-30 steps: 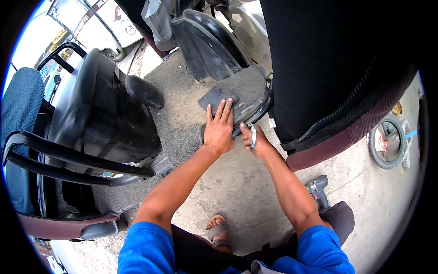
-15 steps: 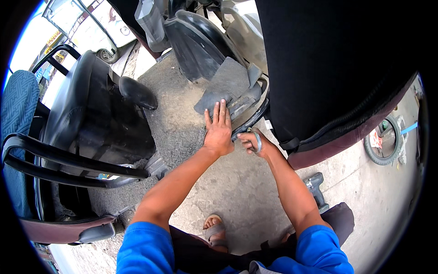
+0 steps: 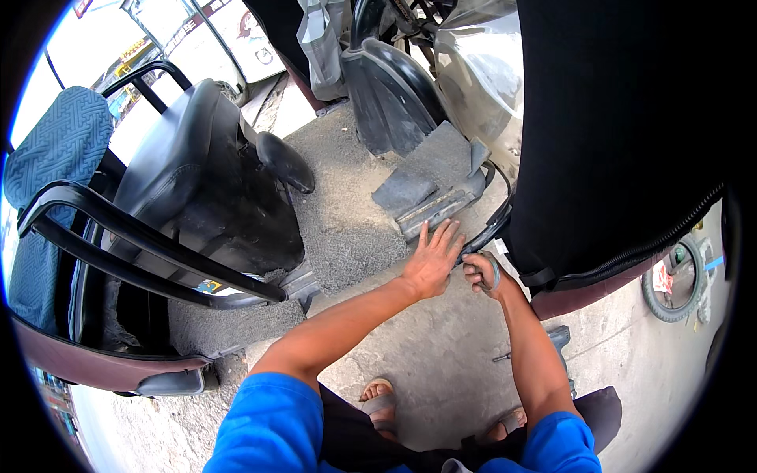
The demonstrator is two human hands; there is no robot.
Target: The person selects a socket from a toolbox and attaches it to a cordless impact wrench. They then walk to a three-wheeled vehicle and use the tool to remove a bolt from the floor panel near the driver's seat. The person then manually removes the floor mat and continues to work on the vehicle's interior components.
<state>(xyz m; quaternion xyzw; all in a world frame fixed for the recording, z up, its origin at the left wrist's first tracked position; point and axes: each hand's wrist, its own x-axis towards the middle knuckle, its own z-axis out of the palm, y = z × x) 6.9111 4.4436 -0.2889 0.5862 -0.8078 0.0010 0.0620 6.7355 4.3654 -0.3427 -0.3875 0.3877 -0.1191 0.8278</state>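
My left hand (image 3: 434,258) lies with its fingers stretched out and slightly apart at the edge of a vehicle's floor, the fingertips beside a worn metal sill strip (image 3: 435,214). Just right of it my right hand (image 3: 482,272) is curled closed on the lower end of a black strip (image 3: 498,222), which bends up along the door opening; the fingers partly hide that end. A grey band shows at my right wrist. Beyond my left fingertips, a grey carpet flap (image 3: 438,162) is folded back, part of its dark underside upward.
A black seat (image 3: 185,150) with a curved black armrest rail (image 3: 150,240) stands left on grey carpet (image 3: 347,248). A black padded panel (image 3: 615,150) hangs at the right. A power drill (image 3: 559,340) lies on the concrete by my right arm; farther right is a tyre (image 3: 676,307).
The whole view has shifted, so things sit farther right. My left hand has slid off the carpet flap, back toward me and closer to the right hand. The right hand stays at the black strip.
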